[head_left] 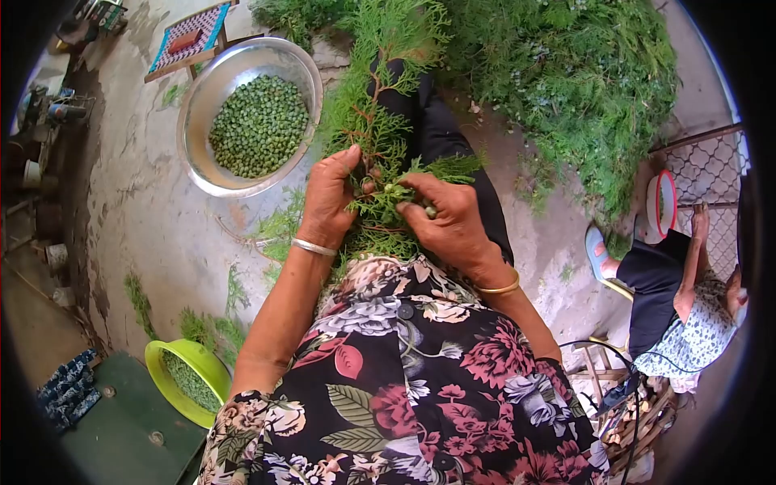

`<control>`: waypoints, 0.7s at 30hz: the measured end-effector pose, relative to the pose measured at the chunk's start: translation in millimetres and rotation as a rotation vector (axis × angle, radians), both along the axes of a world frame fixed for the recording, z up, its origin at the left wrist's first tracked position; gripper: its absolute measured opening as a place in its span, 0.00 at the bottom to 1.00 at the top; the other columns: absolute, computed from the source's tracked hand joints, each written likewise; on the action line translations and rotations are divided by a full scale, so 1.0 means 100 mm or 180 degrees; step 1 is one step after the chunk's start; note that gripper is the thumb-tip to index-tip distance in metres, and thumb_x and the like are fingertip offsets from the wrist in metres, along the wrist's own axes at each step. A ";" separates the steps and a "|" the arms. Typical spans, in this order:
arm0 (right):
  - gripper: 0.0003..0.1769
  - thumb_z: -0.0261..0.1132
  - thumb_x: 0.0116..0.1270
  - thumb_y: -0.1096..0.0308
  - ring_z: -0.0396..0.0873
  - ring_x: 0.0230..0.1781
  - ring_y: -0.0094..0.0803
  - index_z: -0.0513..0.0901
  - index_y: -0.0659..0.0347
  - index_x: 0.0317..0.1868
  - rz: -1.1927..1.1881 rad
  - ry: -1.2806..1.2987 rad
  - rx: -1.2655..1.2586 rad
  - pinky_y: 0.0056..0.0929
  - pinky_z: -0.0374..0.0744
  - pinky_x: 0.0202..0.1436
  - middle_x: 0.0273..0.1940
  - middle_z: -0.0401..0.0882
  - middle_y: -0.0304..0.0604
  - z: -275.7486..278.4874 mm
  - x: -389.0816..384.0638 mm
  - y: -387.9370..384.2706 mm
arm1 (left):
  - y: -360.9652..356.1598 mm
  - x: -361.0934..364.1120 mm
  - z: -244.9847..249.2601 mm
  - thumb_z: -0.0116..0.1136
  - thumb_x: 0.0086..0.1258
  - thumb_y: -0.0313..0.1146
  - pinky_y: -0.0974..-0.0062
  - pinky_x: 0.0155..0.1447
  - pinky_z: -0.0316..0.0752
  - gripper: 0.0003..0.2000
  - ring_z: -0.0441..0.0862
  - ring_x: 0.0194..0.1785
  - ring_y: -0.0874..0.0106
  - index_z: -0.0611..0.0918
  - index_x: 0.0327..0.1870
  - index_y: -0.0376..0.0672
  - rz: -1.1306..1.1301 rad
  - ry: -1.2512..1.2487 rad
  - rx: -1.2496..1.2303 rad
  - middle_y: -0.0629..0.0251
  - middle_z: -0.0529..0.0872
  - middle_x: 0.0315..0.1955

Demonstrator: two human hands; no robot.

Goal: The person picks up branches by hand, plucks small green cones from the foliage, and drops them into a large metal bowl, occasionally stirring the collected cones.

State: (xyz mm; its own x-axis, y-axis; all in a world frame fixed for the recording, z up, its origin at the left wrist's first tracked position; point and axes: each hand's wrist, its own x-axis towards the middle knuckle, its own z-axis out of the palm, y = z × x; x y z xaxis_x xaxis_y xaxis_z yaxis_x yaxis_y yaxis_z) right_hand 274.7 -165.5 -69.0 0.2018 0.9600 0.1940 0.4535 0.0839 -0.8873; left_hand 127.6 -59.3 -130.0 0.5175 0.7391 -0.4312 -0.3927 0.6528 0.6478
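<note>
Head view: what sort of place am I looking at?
Probably a household yard or courtyard: it shows rough concrete ground, a big heap of cut conifer branches and a metal basin of green cones.

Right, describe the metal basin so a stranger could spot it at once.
From the big heap of greenery at the picture's upper right, look left past the held branch to the woven stool near the top. Next to that stool sits the wide, round basin, with green berries inside. Its silver metal sets it apart from the lime-green bowl lower down.
</note>
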 end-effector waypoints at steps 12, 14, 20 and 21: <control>0.07 0.65 0.61 0.74 0.76 0.20 0.25 0.82 0.71 0.36 -0.0483 0.0655 0.0041 0.25 0.71 0.24 0.24 0.81 0.45 -0.09 -0.01 0.18 | -0.15 0.03 0.23 0.64 0.59 0.26 0.84 0.37 0.73 0.07 0.77 0.32 0.82 0.80 0.37 0.36 -0.0446 0.0337 0.0970 0.70 0.83 0.32; 0.07 0.64 0.61 0.73 0.75 0.20 0.23 0.83 0.71 0.36 -0.0483 0.1011 -0.0190 0.24 0.71 0.23 0.23 0.81 0.41 -0.09 0.00 0.18 | -0.10 0.01 0.22 0.64 0.56 0.22 0.84 0.34 0.72 0.08 0.77 0.30 0.82 0.80 0.36 0.36 -0.0599 0.0366 0.0771 0.68 0.83 0.31; 0.08 0.64 0.65 0.69 0.66 0.17 0.15 0.83 0.67 0.36 -0.0670 0.3163 -0.0929 0.15 0.61 0.19 0.22 0.77 0.33 -0.12 0.08 0.17 | -0.05 0.00 0.20 0.62 0.54 0.19 0.83 0.27 0.72 0.08 0.77 0.25 0.81 0.80 0.35 0.36 -0.0639 0.0378 0.0559 0.68 0.84 0.28; 0.09 0.63 0.66 0.67 0.64 0.17 0.14 0.82 0.67 0.38 -0.0795 0.3744 -0.0872 0.14 0.59 0.18 0.22 0.75 0.33 -0.14 0.14 0.16 | -0.06 -0.01 0.21 0.62 0.54 0.19 0.83 0.27 0.72 0.08 0.77 0.25 0.81 0.80 0.35 0.36 -0.0636 0.0375 0.0555 0.68 0.84 0.28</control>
State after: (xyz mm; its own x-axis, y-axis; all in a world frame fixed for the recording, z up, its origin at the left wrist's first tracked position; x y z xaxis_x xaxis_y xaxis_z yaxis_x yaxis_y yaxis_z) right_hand 289.2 -149.1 -83.3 0.3012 0.8505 -0.4312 -0.6558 -0.1435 -0.7412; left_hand 127.0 -64.9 -109.2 0.6143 0.6957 -0.3723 -0.1829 0.5846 0.7904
